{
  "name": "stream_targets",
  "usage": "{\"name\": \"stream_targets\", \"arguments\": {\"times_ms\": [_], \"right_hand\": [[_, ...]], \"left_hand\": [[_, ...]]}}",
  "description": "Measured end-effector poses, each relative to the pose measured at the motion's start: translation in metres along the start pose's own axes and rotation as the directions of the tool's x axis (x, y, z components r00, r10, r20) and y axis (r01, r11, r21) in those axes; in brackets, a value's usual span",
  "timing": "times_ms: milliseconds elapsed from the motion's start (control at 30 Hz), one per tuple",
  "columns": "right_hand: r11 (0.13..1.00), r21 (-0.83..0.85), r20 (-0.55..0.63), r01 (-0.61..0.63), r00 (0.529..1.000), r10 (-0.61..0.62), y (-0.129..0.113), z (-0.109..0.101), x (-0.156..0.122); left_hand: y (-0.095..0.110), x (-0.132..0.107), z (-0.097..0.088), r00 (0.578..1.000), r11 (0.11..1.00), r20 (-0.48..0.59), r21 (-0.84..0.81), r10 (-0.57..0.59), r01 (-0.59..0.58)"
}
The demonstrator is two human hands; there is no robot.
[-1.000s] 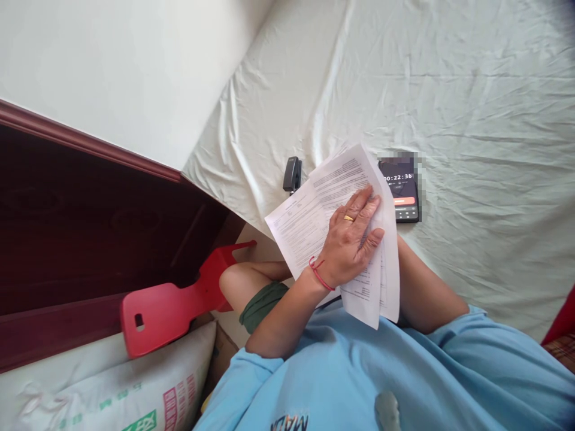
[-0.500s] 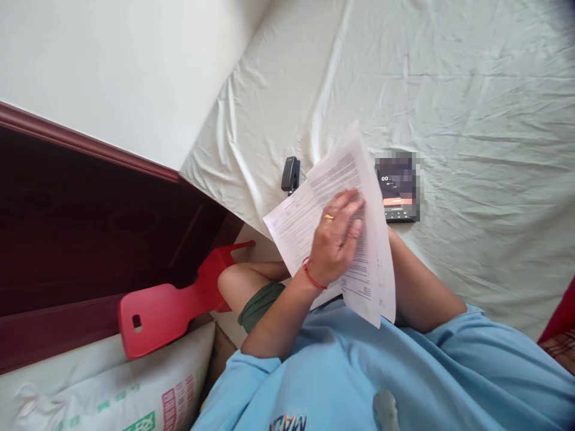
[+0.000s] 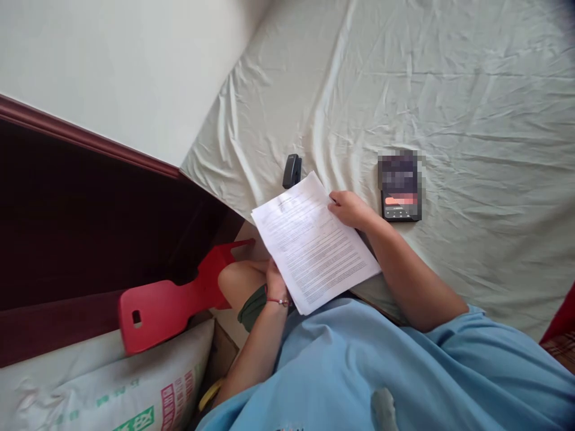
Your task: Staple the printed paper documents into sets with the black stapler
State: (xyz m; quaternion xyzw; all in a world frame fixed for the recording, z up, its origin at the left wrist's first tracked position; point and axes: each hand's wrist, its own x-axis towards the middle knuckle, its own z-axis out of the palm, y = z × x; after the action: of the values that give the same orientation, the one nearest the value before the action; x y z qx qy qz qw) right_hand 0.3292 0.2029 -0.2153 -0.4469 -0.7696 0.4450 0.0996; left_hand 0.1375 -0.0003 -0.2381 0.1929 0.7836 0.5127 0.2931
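Observation:
A stack of printed paper sheets (image 3: 317, 242) lies tilted over my lap, its page edges drawn close together. My right hand (image 3: 350, 208) grips the upper right edge of the stack, fingers curled round it. My left hand (image 3: 275, 280), with a red bracelet at the wrist, holds the lower left side; most of its fingers are hidden under the paper. Just beyond the top edge of the sheets a small black stapler (image 3: 291, 171) rests on the pale cloth.
A phone (image 3: 401, 206) with a partly blurred screen lies right of my right hand on the wrinkled bed sheet (image 3: 471, 137). At lower left are a red plastic chair (image 3: 157, 314) and a printed white sack (image 3: 126, 389). Dark wood panelling (image 3: 90, 227) stands behind them.
The sheets, fanned and raised before, are now lower, flatter and squared together. My left hand has moved from on top of the pages to their left side; my right hand now shows at the right edge.

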Motion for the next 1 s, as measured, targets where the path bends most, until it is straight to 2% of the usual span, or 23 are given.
{"name": "stream_targets", "arguments": {"times_ms": [100,200,333,433,500,633,700,900,967,1000], "right_hand": [[1.000,-0.010,0.003,0.000,1.000,0.000,-0.001,-0.001,0.000],[1.000,0.009,-0.013,-0.007,1.000,0.007,0.001,0.000,0.001],[1.000,0.028,-0.023,-0.001,1.000,0.001,0.004,0.002,0.002],[0.999,0.044,-0.023,-0.002,1.000,0.003,0.004,0.003,0.002],[0.999,0.050,-0.024,-0.003,1.000,0.004,0.004,0.003,0.002],[0.998,0.056,-0.025,0.007,1.000,-0.005,0.004,0.002,0.002],[0.998,0.054,-0.025,0.014,1.000,-0.013,0.004,0.002,0.002],[0.998,0.064,-0.021,0.003,1.000,-0.002,0.005,0.003,0.002],[0.997,0.072,-0.020,-0.001,1.000,0.002,0.005,0.003,0.003],[0.997,0.074,-0.021,0.000,1.000,0.002,0.006,0.003,0.003]], "left_hand": [[-0.006,-0.003,-0.005,0.998,0.999,-0.046,0.006,-0.039,0.039],[0.000,-0.002,-0.009,0.997,0.995,-0.075,0.093,0.033,-0.026],[0.016,-0.005,-0.013,0.992,0.962,-0.025,0.250,0.121,-0.111],[0.025,-0.008,-0.016,0.986,0.903,0.044,0.397,0.158,-0.163],[0.030,-0.009,-0.018,0.978,0.823,0.116,0.528,0.176,-0.211],[0.047,-0.009,-0.022,0.950,0.526,0.249,0.791,0.190,-0.312],[0.059,-0.009,-0.023,0.946,0.432,0.270,0.843,0.177,-0.321],[0.095,-0.012,-0.028,0.951,0.406,0.241,0.863,0.195,-0.302],[0.103,-0.015,-0.029,0.939,0.435,0.255,0.837,0.229,-0.333],[0.106,-0.016,-0.030,0.932,0.476,0.266,0.805,0.245,-0.355]]}}
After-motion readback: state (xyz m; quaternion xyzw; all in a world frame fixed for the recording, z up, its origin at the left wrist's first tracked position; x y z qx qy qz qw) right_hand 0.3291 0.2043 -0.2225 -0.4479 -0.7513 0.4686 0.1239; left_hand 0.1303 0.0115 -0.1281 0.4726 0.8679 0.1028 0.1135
